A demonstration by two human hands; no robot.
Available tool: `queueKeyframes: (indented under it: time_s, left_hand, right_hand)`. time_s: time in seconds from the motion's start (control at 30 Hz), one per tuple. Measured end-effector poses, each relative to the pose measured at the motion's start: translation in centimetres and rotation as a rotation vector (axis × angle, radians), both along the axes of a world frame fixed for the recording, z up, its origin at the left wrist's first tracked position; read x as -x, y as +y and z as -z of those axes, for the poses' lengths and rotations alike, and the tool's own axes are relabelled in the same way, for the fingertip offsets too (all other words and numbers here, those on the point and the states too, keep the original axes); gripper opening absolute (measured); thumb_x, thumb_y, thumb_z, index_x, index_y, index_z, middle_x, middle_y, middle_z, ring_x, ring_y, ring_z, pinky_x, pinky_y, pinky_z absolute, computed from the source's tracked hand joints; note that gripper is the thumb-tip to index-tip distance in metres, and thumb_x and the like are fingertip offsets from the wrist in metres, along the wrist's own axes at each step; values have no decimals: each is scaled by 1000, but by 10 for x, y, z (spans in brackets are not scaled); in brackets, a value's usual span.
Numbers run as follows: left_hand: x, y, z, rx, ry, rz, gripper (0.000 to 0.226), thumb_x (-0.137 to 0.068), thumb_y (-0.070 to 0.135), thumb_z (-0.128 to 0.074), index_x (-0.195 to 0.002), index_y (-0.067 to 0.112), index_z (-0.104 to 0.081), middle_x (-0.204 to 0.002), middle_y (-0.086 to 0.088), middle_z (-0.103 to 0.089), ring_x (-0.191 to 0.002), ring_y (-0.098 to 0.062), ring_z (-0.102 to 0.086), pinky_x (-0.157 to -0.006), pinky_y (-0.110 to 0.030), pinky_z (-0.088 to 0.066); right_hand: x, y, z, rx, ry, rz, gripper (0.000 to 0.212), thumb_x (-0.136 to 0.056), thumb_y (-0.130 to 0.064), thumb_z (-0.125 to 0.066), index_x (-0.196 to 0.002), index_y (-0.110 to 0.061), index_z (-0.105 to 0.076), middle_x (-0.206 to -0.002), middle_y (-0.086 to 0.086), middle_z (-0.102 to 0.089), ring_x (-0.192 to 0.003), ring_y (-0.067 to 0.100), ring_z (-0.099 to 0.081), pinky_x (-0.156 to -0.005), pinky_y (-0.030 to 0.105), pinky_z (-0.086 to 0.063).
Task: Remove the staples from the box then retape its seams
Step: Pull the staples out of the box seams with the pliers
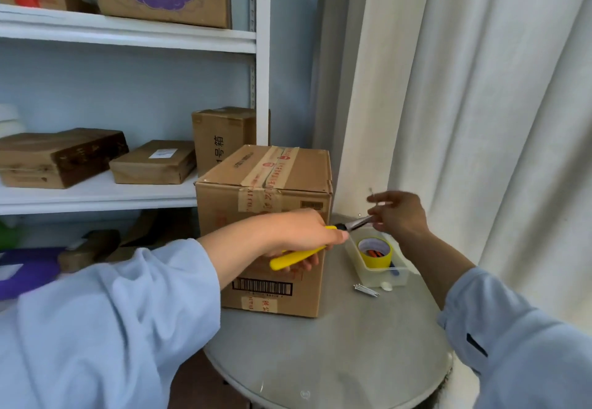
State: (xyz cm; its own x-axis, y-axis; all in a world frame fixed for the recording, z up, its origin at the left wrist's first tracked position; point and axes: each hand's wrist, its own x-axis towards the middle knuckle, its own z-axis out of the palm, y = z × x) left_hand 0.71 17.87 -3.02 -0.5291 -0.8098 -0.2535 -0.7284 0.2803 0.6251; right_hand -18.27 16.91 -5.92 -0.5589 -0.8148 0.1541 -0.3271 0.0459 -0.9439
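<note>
your left hand [301,235] is curled tight around the yellow handles of a pair of pliers [315,245], held in front of the side of the cardboard box [272,216], with the dark nose of the tool pointing right toward your other hand. your right hand [398,215] hovers just past the plier tip, fingers loosely bent and spread; the fingertips [373,199] are close to a thin pale staple [371,191], but motion blur keeps you from telling whether they pinch it or merely touch it. the two hands are near each other but not touching, the plier nose bridging most of the gap. the box stands on the round grey table [336,360] behind and under your left hand, its top seam covered by printed tape, a barcode label low on the near face. below your right hand sits a clear plastic tray [389,275] with a roll of yellow tape [376,251] standing in it. just in front of the tray, on the table, lies a small cluster of pulled staples [366,290]. left of your left arm are white shelves [121,32] carrying other cartons, and a pale curtain [496,104] hangs behind your right hand.
</note>
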Motion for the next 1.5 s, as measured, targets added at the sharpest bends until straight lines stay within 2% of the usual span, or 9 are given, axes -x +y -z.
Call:
queueKeyframes:
  time_s: [0.1,0.23,0.33,0.5,0.77,1.03,1.2,1.4,1.5]
  left_hand:
    - [13,-6,29,-77,-42,-24,51,-94,50,-46,-113,4,-57,-87,-12,-60,-75,-26,-62,-63,-34,-51]
    - [30,-15,63,-166,-60,-48,45,-94,50,-47,-102,6,-54,-83,-11,-58,-67,-24,-59,-51,-25,-46]
    - [41,-21,79,-230,-57,-58,48,-94,54,-42,-97,6,-51,-76,-10,-58,-61,-20,-58,-45,-19,-43]
    - [53,-27,93,-308,-20,-67,51,-94,56,-41,-102,6,-49,-78,-12,-56,-61,-21,-56,-54,-25,-44]
    - [49,-33,94,-261,-42,-35,62,-94,56,-40,-117,0,-53,-89,-14,-60,-68,-22,-59,-47,-18,-44]
    - [28,-26,55,43,-2,87,41,-87,52,-57,-88,11,-58,-79,-4,-62,-68,-16,-58,-63,-26,-41]
    - [4,-13,12,438,87,79,12,-87,41,-60,-87,30,-56,-83,8,-54,-76,-11,-52,-64,-28,-42]
    - [-44,-28,-25,918,48,-136,37,-90,29,-54,-125,20,-48,-115,-2,-53,-100,-19,-54,-81,-40,-51]
    - [-75,-45,-31,963,-182,-273,36,-91,26,-50,-124,14,-45,-100,-4,-58,-86,-23,-57,-65,-36,-50]
  right_hand:
    - [12,7,40,-165,67,-36,10,-82,7,-62,-85,0,-69,-63,7,-65,-36,-1,-56,-42,11,-46]
    - [31,3,98,-353,146,-71,15,-72,-4,-71,-58,-8,-68,-60,8,-70,-56,19,-64,-71,40,-58]
    - [40,-2,130,-443,186,-50,26,-73,-11,-75,-50,-16,-63,-56,6,-63,-63,24,-62,-73,43,-56]
    - [41,-14,175,-635,257,-63,12,-73,-26,-72,-73,-17,-65,-79,7,-66,-78,27,-64,-75,34,-53]
    - [42,-25,193,-569,240,69,14,-83,-25,-65,-95,-22,-70,-105,8,-68,-100,28,-62,-75,26,-42]
    - [26,-32,150,-215,190,112,23,-92,-28,-47,-77,-20,-62,-85,8,-70,-83,34,-65,-76,39,-53]
    - [-15,-25,83,207,146,165,33,-95,-37,-37,-95,-20,-66,-80,0,-68,-80,27,-65,-74,39,-51]
    - [-73,-9,38,412,265,24,46,-93,-60,-38,-131,-37,-48,-119,-8,-56,-101,10,-59,-83,34,-49]
    - [-91,-7,30,409,270,-8,58,-81,-61,-58,-130,-33,-51,-121,-10,-53,-104,5,-55,-82,29,-50]
